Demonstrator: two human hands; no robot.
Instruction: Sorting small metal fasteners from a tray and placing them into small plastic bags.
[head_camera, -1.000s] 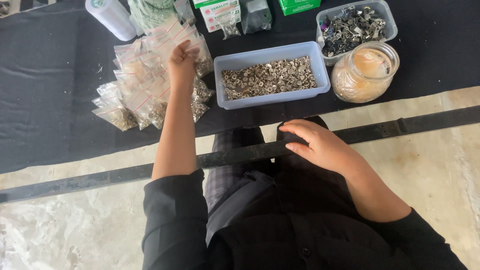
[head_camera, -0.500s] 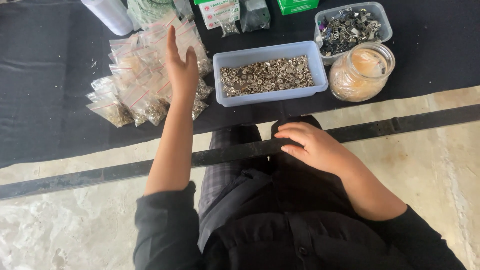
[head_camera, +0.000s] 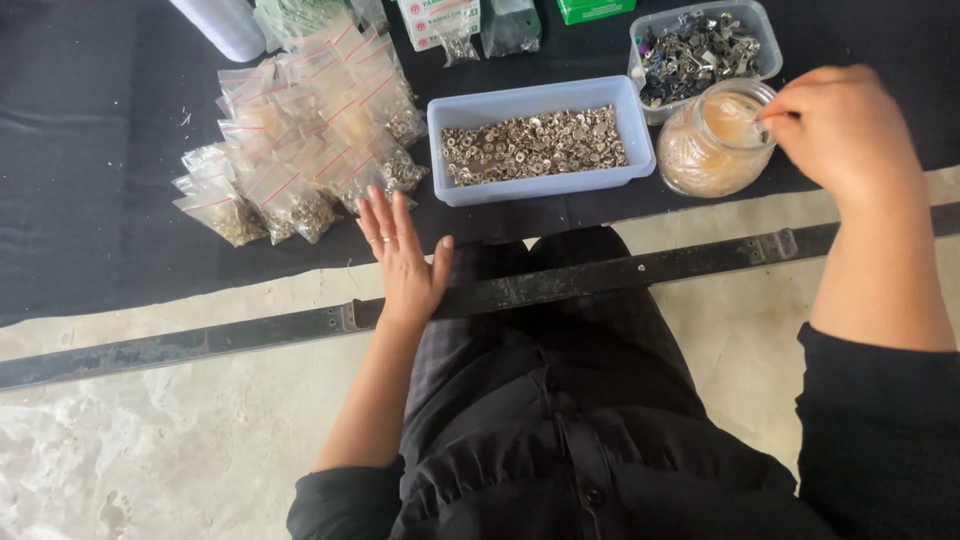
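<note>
One hand is at the jar (head_camera: 712, 150): the right hand (head_camera: 845, 130), fingers pinched at its 3 o'clock rim. The left hand (head_camera: 405, 262) lies flat, fingers spread, bags (head_camera: 300, 140) at its 11 o'clock.

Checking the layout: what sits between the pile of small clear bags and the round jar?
In the head view, a pale blue rectangular plastic tub of small metal rings lies between the bags and the jar.

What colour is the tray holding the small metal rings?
Pale blue, translucent plastic tray, seen best in the head view, left of the jar that the right hand reaches.
</note>
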